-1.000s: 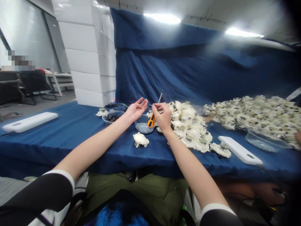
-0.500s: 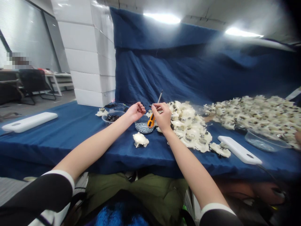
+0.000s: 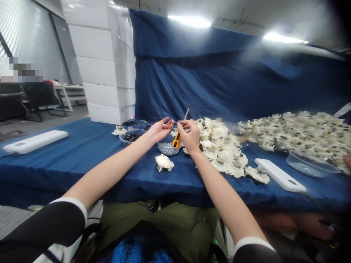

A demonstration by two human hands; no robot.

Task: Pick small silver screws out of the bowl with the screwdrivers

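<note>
My right hand [image 3: 189, 134] is closed around a screwdriver [image 3: 176, 140] with an orange and black handle, its shaft pointing up past the fingers. A small dark piece [image 3: 176, 123] shows at the tips of that hand's thumb and finger, too small to name. My left hand [image 3: 161, 130] is turned palm up with its fingers stretched out, their tips close to the dark piece; whether they touch it I cannot tell. Below the hands is a clear bowl of small silvery screws [image 3: 168, 149]. One cream plastic part [image 3: 163, 162] lies on the blue cloth in front.
A bowl of black pieces [image 3: 132, 137] stands left of the screws. Cream parts are heaped at the right [image 3: 222, 149] and far right [image 3: 298, 133]. White slabs lie left [image 3: 35, 141] and right [image 3: 279, 175]. Stacked white boxes [image 3: 100, 69] rise behind.
My left hand's curled fingers have opened out and reach toward the right hand's fingertips. My right hand and the screwdriver have stayed almost still.
</note>
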